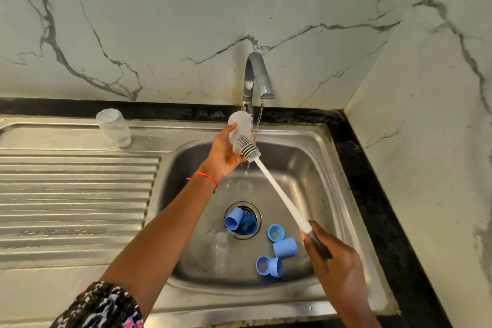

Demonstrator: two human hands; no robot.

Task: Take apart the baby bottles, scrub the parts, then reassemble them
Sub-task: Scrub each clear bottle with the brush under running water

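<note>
Water ran in a thin stream from the tap [257, 76] at the back edge of the steel sink [323, 186], and under it the left hand [222, 153] clutched a clear bottle [239, 130], fingers curled round its body, held above the back half of the basin. The right hand [328, 253], over the basin's front right corner, gripped the dark handle of a long white brush [279, 192]; its grey bristle head lay against the bottle's lower end, by the mouth.

Down on the basin floor, a blue cap [233, 218] and a darker blue ring [248, 223] sat in the drain. Right of the drain lay another blue ring [275, 233], a blue cap [285, 247] touching it, and a third blue piece [269, 266] nearer the front wall. A clear bottle [220, 249] lay just left of them, hard to make out.

A second clear bottle [114, 127] stood mouth down at the back edge of the ribbed draining board [74, 194], well apart from the hands. Bare steel lay along the basin's right side.
</note>
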